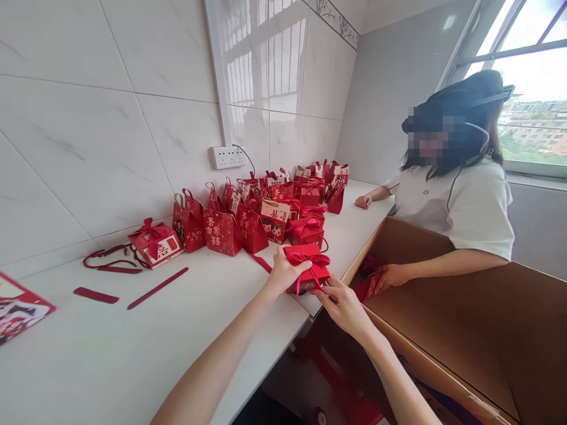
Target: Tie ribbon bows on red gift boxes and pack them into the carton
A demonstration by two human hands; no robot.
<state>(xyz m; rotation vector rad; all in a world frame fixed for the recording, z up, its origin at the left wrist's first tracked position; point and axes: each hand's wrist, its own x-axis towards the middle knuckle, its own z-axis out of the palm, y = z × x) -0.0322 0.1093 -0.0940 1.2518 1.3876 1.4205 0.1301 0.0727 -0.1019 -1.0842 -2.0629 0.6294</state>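
Note:
Between my two hands is a small red gift box [297, 256] with a red ribbon bow on top, at the table's edge. My left hand [283, 273] grips its left side, thumb across the front near the bow. My right hand [340, 300] touches the lower right side, fingers at the hanging ribbon end. Just behind it stand more red gift boxes, among them a cream-fronted box [274, 221] with two cartoon faces. Farther left are red triangular-topped boxes [222, 232] with ribbon handles and a bow-tied box [158, 243].
Red ribbon strips [157, 288] lie on the white table [186, 348]. A large cardboard box [443, 330] stands right of the table; a co-worker's hand [390, 277] is inside it at red packages. A power strip [228, 157] is on the tiled wall. A red printed card [20, 310] is at far left.

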